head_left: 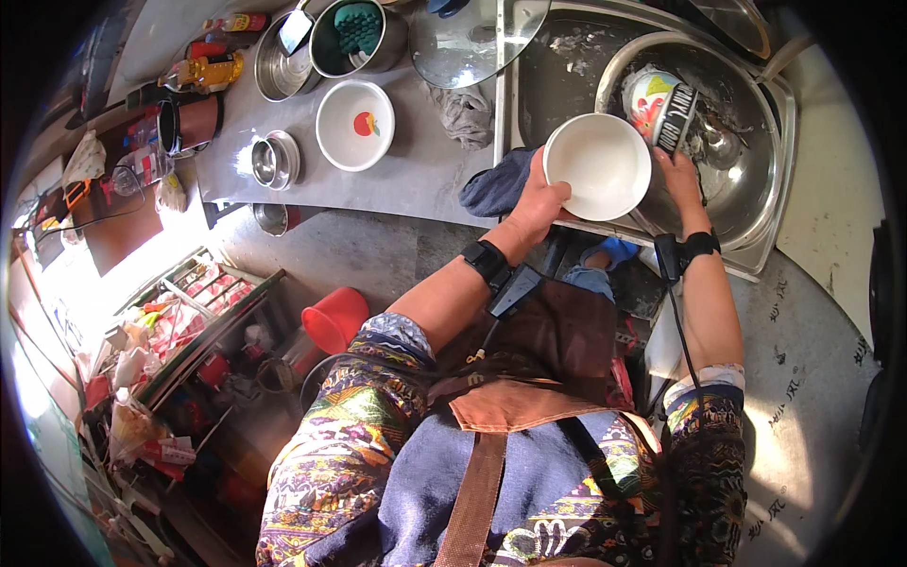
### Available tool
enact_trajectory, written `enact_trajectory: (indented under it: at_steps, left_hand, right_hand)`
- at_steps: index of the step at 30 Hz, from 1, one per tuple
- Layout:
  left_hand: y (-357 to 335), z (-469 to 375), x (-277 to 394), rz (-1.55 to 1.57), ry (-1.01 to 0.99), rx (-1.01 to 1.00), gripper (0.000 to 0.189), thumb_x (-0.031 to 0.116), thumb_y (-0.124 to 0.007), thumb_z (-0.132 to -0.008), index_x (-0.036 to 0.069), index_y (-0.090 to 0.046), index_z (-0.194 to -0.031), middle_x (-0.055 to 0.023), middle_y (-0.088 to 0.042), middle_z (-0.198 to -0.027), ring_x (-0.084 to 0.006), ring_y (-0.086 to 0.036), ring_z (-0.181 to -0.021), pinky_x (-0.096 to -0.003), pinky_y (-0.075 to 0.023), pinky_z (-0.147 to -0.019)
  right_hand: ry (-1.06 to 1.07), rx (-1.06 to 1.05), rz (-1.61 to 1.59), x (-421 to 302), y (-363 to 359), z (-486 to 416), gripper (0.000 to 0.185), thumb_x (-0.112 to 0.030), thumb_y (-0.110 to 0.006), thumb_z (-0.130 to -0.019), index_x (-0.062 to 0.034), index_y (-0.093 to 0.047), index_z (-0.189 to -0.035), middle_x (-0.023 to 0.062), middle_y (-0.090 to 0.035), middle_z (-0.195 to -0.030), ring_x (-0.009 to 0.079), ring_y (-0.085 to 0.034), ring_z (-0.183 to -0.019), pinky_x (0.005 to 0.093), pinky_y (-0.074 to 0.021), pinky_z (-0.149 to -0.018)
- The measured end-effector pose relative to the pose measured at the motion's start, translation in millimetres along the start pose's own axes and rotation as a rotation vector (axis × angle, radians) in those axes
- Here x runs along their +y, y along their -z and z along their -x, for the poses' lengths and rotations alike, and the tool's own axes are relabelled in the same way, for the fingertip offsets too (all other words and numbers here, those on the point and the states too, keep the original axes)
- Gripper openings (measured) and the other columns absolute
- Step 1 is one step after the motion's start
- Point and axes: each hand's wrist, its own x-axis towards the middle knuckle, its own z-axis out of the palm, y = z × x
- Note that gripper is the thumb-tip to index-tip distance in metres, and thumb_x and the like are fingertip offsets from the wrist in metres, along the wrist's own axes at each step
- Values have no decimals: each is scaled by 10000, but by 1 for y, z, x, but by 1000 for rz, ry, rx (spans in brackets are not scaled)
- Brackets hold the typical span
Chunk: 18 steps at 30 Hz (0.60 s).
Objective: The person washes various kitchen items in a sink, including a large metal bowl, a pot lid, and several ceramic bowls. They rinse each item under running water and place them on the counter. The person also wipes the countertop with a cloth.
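Note:
A white bowl (596,169) is in my left hand (533,202), its inside facing up and my thumb pressed on the near side. It hangs over the front edge of the sink (504,106). My right hand (679,181) grips the lower edge of a bowl with a colourful pattern and a black lettered band (655,106). That bowl lies tilted inside a large metal basin (611,71), which stands in the sink. Some of my right fingers are hidden behind it. Beside it in the basin is a shiny rounded metal utensil (723,147), partly obscured by glare.
Left of the sink, the counter (425,184) holds a white bowl with a red fruit print (354,126), small metal bowls (275,160), metal pots (358,39), a glass lid (464,49) and a grey rag (464,117). A dark blue cloth (496,186) hangs at the sink's edge. A red bucket (335,320) stands below.

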Motion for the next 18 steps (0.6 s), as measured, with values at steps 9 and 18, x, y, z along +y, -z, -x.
enact_trajectory:
  at_steps: [9, 18]
  left_hand:
    - [-8, -1, 7, -32, 37, -8, 633, -32, -392, -711, 112, -243, -1309, -150, -451, -1211, -310, -575, -1000, -399, -559, -690]
    - [-13, -7, 9, -105, 124, 39, 634, -13, -414, -709, 127, -236, -1301, -125, -438, -1193, -273, -561, -992, -379, -560, -673]
  right_hand:
    - [-231, 124, -1615, -52, 32, 3, 416, -328, -480, -915, -65, -470, -1236, 84, -504, -1259, 218, -457, -1160, 416, -324, -1009]
    - [-68, 144, -1747, -114, 73, 74, 416, -329, -436, -933, -64, -448, -1253, 100, -470, -1291, 256, -421, -1205, 451, -310, -1022]
